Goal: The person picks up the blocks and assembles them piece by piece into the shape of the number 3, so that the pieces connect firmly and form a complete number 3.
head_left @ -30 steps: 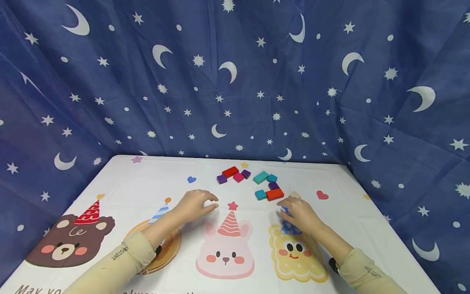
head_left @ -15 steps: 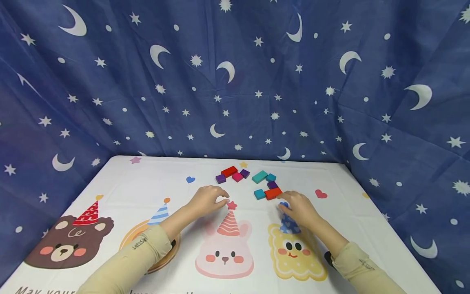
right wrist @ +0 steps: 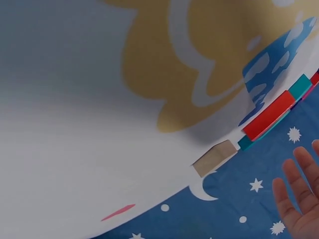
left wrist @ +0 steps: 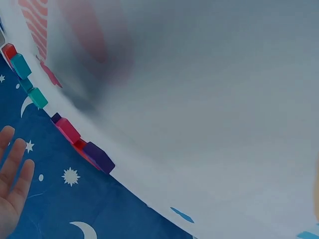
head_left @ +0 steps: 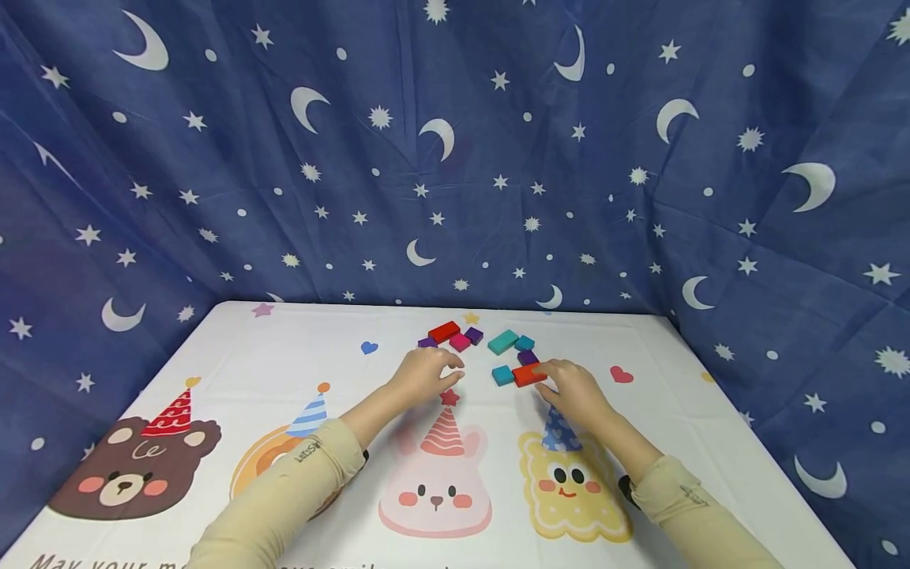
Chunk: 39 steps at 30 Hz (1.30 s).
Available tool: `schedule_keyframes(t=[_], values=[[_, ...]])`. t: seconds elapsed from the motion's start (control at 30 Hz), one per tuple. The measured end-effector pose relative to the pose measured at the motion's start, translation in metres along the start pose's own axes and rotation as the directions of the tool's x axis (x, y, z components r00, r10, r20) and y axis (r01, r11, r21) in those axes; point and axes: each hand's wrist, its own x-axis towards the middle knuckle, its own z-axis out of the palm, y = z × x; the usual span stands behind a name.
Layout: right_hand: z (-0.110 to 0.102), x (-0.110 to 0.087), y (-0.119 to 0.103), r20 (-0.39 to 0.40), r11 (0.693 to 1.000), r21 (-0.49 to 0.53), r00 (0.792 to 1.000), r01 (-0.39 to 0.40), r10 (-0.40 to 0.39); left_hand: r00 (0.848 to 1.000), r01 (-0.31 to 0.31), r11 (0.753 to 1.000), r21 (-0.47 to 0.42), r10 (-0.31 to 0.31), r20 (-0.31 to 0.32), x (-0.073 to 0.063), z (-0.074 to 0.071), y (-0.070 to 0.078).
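Observation:
My left hand (head_left: 426, 373) reaches over the cloth, fingers loosely bent and nothing in them, just in front of a purple block (head_left: 426, 343) that it partly covers. Around that block lie a red block (head_left: 444, 332), a pink block (head_left: 460, 342) and another purple one. My right hand (head_left: 574, 387) has its fingertips at the right end of a second red block (head_left: 526, 374), overlapping it in the head view. Beside this block are a small blue block (head_left: 502, 375) and a purple block (head_left: 528, 359). A beige block (right wrist: 214, 158) shows in the right wrist view; in the head view my right hand hides it.
A long teal block (head_left: 503, 342) and a small teal block (head_left: 524, 343) lie farther back. The white tablecloth (head_left: 661, 379) carries printed cartoon figures. Behind the table's far edge hangs a blue curtain (head_left: 469, 237) with moons and stars.
My left hand has moved right and forward toward the left group of blocks. The right hand has shifted slightly forward to the red block, covering the beige block. The blocks stay in place.

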Motion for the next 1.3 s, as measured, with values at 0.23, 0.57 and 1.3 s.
schedule_keyframes(t=[0.23,0.57,1.3], values=[[0.005,0.007,0.003,0.003,0.999,0.001,0.999,-0.038,0.038,0.999,0.035,0.998,-0.052,-0.035,-0.008,0.013,0.006,0.006],[0.006,0.020,0.008,-0.005,0.995,0.022,0.995,-0.102,0.102,0.997,0.061,0.995,-0.073,-0.063,-0.034,0.034,0.020,0.011],[0.027,0.043,0.000,0.061,0.997,0.071,0.998,-0.036,0.032,0.981,0.175,0.975,-0.138,-0.184,-0.057,0.084,0.055,0.003]])
